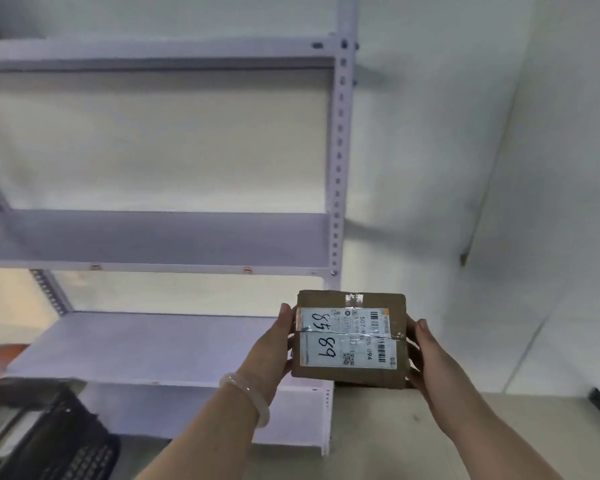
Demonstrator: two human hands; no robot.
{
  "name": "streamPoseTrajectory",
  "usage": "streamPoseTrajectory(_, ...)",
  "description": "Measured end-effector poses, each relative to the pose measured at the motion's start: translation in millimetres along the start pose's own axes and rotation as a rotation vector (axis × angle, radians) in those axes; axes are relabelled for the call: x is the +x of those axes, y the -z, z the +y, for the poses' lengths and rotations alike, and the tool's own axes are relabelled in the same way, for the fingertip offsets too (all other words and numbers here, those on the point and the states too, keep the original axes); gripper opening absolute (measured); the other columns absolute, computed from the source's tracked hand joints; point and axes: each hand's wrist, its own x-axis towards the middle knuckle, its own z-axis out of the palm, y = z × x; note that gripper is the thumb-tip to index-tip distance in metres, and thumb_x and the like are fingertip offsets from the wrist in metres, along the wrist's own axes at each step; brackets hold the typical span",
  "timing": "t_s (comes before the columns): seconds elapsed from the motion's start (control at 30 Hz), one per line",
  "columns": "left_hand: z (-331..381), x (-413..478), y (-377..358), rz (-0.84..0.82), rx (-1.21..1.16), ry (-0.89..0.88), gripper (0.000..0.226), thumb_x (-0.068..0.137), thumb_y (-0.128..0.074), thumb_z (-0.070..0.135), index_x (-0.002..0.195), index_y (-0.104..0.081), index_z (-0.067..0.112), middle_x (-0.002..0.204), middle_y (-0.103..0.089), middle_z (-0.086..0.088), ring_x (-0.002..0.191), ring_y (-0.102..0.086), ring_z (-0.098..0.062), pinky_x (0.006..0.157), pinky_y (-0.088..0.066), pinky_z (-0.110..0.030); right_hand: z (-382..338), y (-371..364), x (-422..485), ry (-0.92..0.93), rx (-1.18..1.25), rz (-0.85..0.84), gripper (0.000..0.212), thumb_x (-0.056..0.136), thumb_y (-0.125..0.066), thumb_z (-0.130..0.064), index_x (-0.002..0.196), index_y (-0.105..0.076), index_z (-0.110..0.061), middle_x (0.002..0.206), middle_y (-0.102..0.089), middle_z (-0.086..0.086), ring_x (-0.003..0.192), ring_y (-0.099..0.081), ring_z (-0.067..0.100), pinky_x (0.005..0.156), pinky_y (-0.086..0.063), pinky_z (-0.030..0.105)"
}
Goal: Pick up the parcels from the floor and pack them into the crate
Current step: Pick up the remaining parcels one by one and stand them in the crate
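A small brown cardboard parcel (350, 337) with a white shipping label and handwritten numbers is held up in the air in front of me. My left hand (274, 344) grips its left side; a pale bangle sits on that wrist. My right hand (426, 358) grips its right side, fingers partly hidden behind the box. The black slatted plastic crate (59, 441) stands at the bottom left on the floor, only partly in view and blurred. Its inside is not visible.
A white metal shelving unit (174, 237) with several bare shelves fills the left and middle, its perforated upright (340, 168) just behind the parcel. A white wall is on the right. Beige floor (395, 431) lies below the parcel.
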Motion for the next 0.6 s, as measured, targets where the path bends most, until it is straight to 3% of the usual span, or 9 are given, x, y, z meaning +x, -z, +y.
streamPoseTrajectory(0.1, 16.2, -16.3, 48.7, 0.030, 0.031, -0.007, 0.055, 0.093, -0.032, 0.063, 0.085, -0.077, 0.033, 0.085, -0.078, 0.005, 0.078, -0.074, -0.012, 0.092, -0.055, -0.040, -6.1, -55.5, -6.8, -0.027, -0.049, -0.016, 0.037, 0.098, -0.029, -0.053, 0.106, -0.064, -0.048, 0.120, -0.063, -0.018, 0.121, -0.051, 0.005, 0.097, -0.040, 0.030)
streamPoseTrajectory(0.2, 22.9, -24.3, 104.6, 0.026, 0.071, -0.008, 0.057, 0.093, -0.028, 0.063, 0.085, -0.077, 0.034, 0.085, -0.078, 0.005, 0.080, -0.074, -0.011, 0.100, -0.050, -0.045, -0.4, -114.8, -17.4, -0.028, -0.074, -0.008, 0.036, 0.093, -0.031, -0.061, 0.090, -0.067, -0.061, 0.099, -0.069, -0.027, 0.111, -0.055, 0.002, 0.097, -0.041, 0.031)
streamPoseTrajectory(0.33, 17.0, -30.8, 197.4, -0.022, 0.094, 0.018, 0.055, 0.094, -0.026, 0.062, 0.080, -0.077, 0.044, 0.086, -0.078, 0.007, 0.079, -0.074, -0.009, 0.102, -0.047, -0.045, 36.4, -206.4, -35.6, -0.026, -0.049, 0.024, 0.037, 0.096, -0.028, -0.055, 0.093, -0.064, -0.064, 0.096, -0.071, -0.029, 0.094, -0.066, -0.002, 0.088, -0.045, 0.029)
streamPoseTrajectory(0.43, 10.2, -39.5, 269.7, -0.007, 0.078, 0.053, 0.055, 0.093, -0.031, 0.061, 0.078, -0.078, 0.037, 0.087, -0.079, 0.003, 0.080, -0.075, -0.011, 0.100, -0.049, -0.042, 65.0, -279.8, -52.7, -0.092, -0.027, 0.034, 0.032, 0.096, -0.032, -0.053, 0.107, -0.062, -0.054, 0.107, -0.070, -0.020, 0.098, -0.065, 0.001, 0.091, -0.050, 0.033)
streamPoseTrajectory(0.47, 7.9, -42.6, 291.4, 0.001, 0.069, 0.066, 0.054, 0.093, -0.032, 0.060, 0.079, -0.078, 0.035, 0.089, -0.079, 0.002, 0.081, -0.075, -0.013, 0.099, -0.050, -0.042, 71.2, -300.9, -57.2, -0.118, -0.022, 0.033, 0.030, 0.097, -0.032, -0.052, 0.110, -0.059, -0.051, 0.106, -0.070, -0.020, 0.096, -0.065, -0.001, 0.087, -0.053, 0.030)
streamPoseTrajectory(0.53, 4.9, -49.9, 327.7, -0.022, 0.044, 0.084, 0.053, 0.094, -0.031, 0.059, 0.091, -0.076, 0.031, 0.095, -0.078, -0.002, 0.088, -0.074, -0.017, 0.100, -0.050, -0.042, 78.2, -337.7, -61.2, -0.132, -0.009, 0.029, 0.027, 0.099, -0.031, -0.043, 0.106, -0.058, -0.046, 0.088, -0.072, -0.024, 0.080, -0.067, -0.008, 0.064, -0.055, 0.016)
streamPoseTrajectory(0.6, 2.6, -55.3, 358.0, -0.065, 0.011, 0.091, 0.056, 0.095, -0.027, 0.058, 0.108, -0.070, 0.025, 0.103, -0.076, -0.006, 0.098, -0.072, -0.021, 0.102, -0.048, -0.044, 78.0, -371.8, -61.5, -0.137, -0.013, 0.058, 0.025, 0.101, -0.032, -0.035, 0.100, -0.057, -0.038, 0.078, -0.070, -0.025, 0.069, -0.065, -0.008, 0.050, -0.050, 0.013)
